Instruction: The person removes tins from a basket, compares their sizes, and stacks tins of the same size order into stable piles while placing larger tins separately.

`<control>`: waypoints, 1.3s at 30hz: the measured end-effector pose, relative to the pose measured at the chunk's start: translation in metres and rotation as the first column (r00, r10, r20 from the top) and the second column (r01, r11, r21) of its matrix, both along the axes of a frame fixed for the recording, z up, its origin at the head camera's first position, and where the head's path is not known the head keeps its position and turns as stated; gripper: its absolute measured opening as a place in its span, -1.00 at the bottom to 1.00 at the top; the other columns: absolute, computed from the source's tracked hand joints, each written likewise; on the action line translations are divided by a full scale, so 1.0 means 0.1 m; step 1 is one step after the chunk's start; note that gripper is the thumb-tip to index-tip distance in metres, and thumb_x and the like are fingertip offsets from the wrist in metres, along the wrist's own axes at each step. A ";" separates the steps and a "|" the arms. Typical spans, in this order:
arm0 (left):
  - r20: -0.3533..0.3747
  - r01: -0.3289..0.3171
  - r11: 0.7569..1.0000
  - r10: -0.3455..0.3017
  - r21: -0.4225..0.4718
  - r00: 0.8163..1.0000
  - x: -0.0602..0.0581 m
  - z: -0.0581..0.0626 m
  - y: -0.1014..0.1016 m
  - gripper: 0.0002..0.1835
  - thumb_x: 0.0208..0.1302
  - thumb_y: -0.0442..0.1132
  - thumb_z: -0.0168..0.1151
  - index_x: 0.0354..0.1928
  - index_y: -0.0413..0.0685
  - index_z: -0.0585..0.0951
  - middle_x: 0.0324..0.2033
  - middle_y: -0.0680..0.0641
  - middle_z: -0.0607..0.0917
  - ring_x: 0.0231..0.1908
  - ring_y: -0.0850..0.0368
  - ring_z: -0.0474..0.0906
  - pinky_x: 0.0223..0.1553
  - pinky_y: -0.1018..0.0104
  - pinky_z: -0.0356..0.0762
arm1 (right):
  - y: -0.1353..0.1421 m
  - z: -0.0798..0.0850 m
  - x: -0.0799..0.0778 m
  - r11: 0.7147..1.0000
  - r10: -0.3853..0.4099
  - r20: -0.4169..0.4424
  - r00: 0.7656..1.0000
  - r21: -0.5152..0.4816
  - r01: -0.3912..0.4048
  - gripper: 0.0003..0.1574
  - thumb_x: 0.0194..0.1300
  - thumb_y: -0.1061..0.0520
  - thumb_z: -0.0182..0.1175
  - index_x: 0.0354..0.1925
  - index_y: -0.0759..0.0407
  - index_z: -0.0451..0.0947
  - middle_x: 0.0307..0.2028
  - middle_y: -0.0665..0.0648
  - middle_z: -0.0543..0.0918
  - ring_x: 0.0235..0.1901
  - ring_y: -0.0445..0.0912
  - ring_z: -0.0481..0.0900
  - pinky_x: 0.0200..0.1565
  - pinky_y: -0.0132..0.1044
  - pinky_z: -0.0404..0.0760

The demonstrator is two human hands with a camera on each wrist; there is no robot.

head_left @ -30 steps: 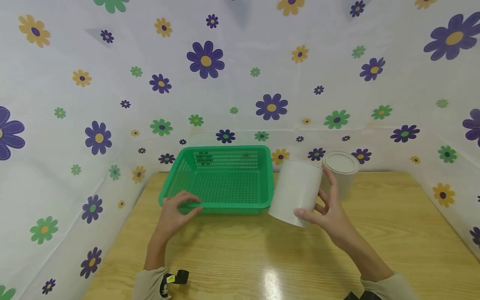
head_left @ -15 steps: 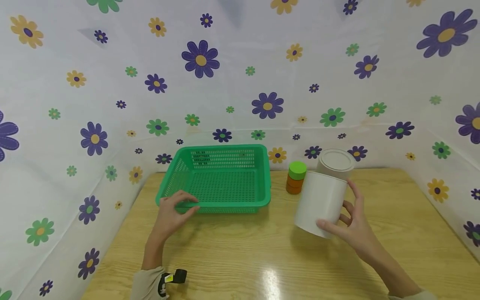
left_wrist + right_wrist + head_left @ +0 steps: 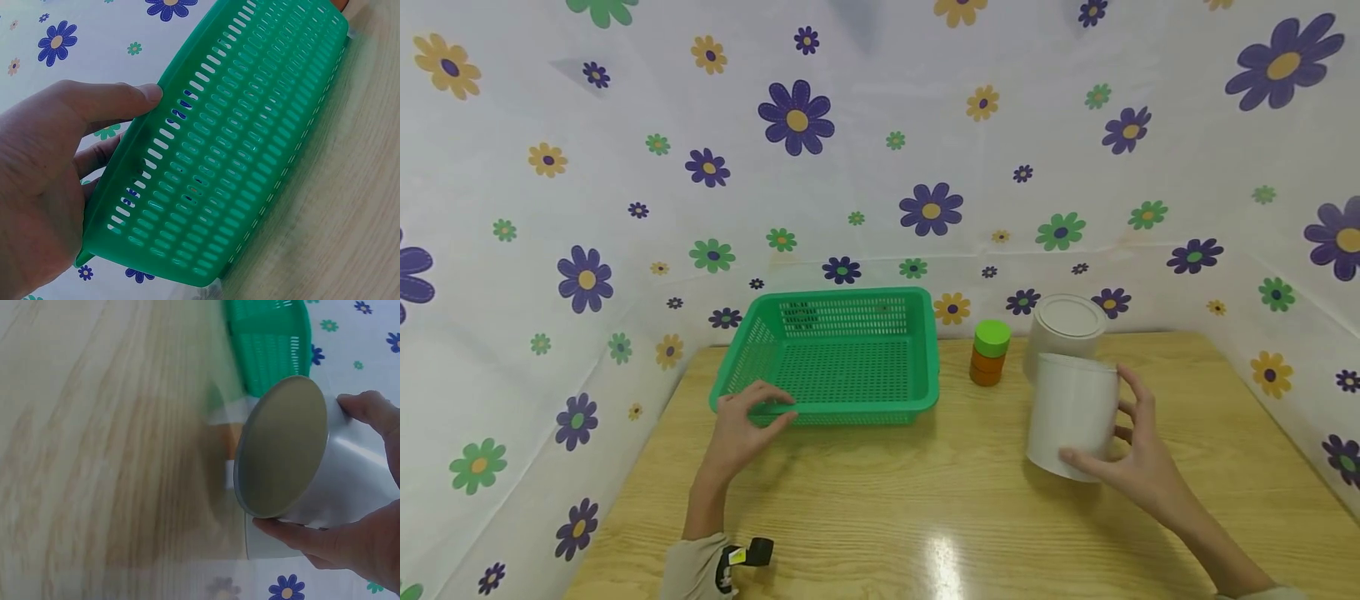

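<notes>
My right hand [image 3: 1138,467] grips a plain white cylindrical can [image 3: 1071,417], thumb low on its near side and fingers round its right side. It tilts slightly close over the table; the right wrist view faces its round tan end [image 3: 284,450]. Behind it stands a second white can [image 3: 1066,327] with a rimmed lid, partly hidden. My left hand [image 3: 747,425] pinches the near rim of a green plastic basket [image 3: 850,408]. In the left wrist view the thumb [image 3: 125,100] lies at the rim, fingers behind the slotted wall [image 3: 219,150]. No objects show inside the basket.
A small orange-brown jar [image 3: 987,367] with a bright green lid [image 3: 992,336] stands between the basket and the white cans. Wood-grain table [image 3: 880,500] lies underneath. White flower-patterned sheeting [image 3: 865,175] closes off the back and sides.
My right hand has carried the white can right and toward me, away from the basket, exposing the jar. The can has become more upright. My left hand keeps its hold on the rim.
</notes>
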State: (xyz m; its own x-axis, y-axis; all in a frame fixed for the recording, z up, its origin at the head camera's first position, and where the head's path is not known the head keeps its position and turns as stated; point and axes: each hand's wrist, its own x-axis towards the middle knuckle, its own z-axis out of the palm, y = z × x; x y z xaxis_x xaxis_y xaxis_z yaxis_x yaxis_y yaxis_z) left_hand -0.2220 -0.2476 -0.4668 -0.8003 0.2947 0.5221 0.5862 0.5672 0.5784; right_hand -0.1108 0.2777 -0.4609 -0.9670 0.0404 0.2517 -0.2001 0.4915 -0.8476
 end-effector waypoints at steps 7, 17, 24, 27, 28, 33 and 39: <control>-0.001 -0.002 1.000 0.002 0.007 1.000 0.00 0.00 0.01 -0.80 0.16 -0.31 0.54 -0.18 0.02 0.75 -0.21 0.08 0.73 -0.13 -0.03 0.61 0.08 -0.25 -0.02 | 0.06 -0.08 -0.03 0.994 -0.014 -0.147 0.989 0.109 0.031 0.69 -0.13 0.30 0.67 0.65 -0.06 -0.27 0.43 0.54 0.11 0.14 0.55 0.37 -0.28 0.38 0.59; 0.000 0.010 1.000 -0.010 0.018 1.000 0.00 -0.01 0.02 -0.79 0.15 -0.33 0.55 -0.18 -0.07 0.75 -0.23 0.04 0.73 -0.14 -0.06 0.60 0.07 -0.23 -0.03 | 0.08 -0.14 0.02 0.980 -0.065 -0.185 0.981 0.174 0.097 0.78 -0.19 0.31 0.70 0.66 -0.06 -0.31 0.44 0.55 0.15 0.09 0.63 0.41 -0.23 0.48 0.53; 0.003 0.005 1.000 -0.005 0.008 1.000 0.00 -0.01 0.02 -0.80 0.15 -0.32 0.55 -0.18 -0.06 0.76 -0.23 0.09 0.72 -0.14 0.02 0.59 0.06 -0.22 -0.03 | 0.14 -0.15 0.09 0.977 -0.077 -0.194 0.978 0.180 0.112 0.81 -0.24 0.41 0.68 0.65 0.00 -0.34 0.39 0.62 0.14 0.07 0.74 0.36 -0.20 0.47 0.50; 0.000 0.003 1.000 -0.003 0.009 1.000 0.00 -0.01 0.02 -0.80 0.15 -0.32 0.55 -0.18 -0.05 0.76 -0.23 0.09 0.72 -0.14 0.06 0.58 0.05 -0.21 -0.02 | 0.18 -0.15 0.12 0.981 -0.068 -0.194 0.979 0.167 0.101 0.73 -0.22 0.46 0.65 0.63 0.05 -0.28 0.40 0.64 0.13 0.10 0.75 0.34 -0.17 0.44 0.49; -0.001 0.004 1.000 -0.004 0.009 1.000 0.00 0.00 0.03 -0.80 0.15 -0.32 0.55 -0.17 -0.05 0.76 -0.23 0.10 0.72 -0.14 0.07 0.58 0.05 -0.20 -0.02 | 0.19 -0.15 0.13 0.981 -0.066 -0.196 0.978 0.165 0.099 0.66 -0.20 0.47 0.63 0.61 0.09 -0.21 0.39 0.63 0.15 0.09 0.74 0.35 -0.17 0.42 0.50; -0.001 0.000 1.000 0.000 0.008 1.000 0.00 0.00 0.03 -0.80 0.15 -0.32 0.54 -0.17 -0.06 0.75 -0.22 0.10 0.72 -0.13 0.05 0.59 0.05 -0.20 -0.02 | 0.22 -0.16 0.17 0.980 -0.063 -0.251 0.966 0.168 0.108 0.21 -0.08 0.54 0.53 0.45 0.25 0.17 0.32 0.54 0.31 0.04 0.64 0.49 -0.25 0.21 0.63; -0.018 0.013 1.000 -0.013 0.007 1.000 0.00 0.01 0.03 -0.80 0.13 -0.35 0.55 -0.19 -0.08 0.75 -0.25 -0.03 0.74 -0.17 -0.07 0.62 0.02 -0.12 0.00 | 0.19 -0.17 0.21 0.980 -0.077 -0.291 0.954 0.155 0.126 0.02 0.00 0.56 0.48 0.40 0.28 0.33 0.27 0.41 0.41 0.07 0.56 0.51 -0.21 -0.51 0.61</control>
State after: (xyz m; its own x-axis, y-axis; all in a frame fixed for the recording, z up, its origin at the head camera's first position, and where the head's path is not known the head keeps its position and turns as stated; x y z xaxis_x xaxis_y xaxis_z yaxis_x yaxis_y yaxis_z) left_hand -0.2218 -0.2447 -0.4660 -0.7869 0.3012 0.5386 0.6039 0.5555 0.5716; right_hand -0.0897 0.2966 -0.4779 -0.8485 0.0672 0.5249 -0.3603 0.6531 -0.6661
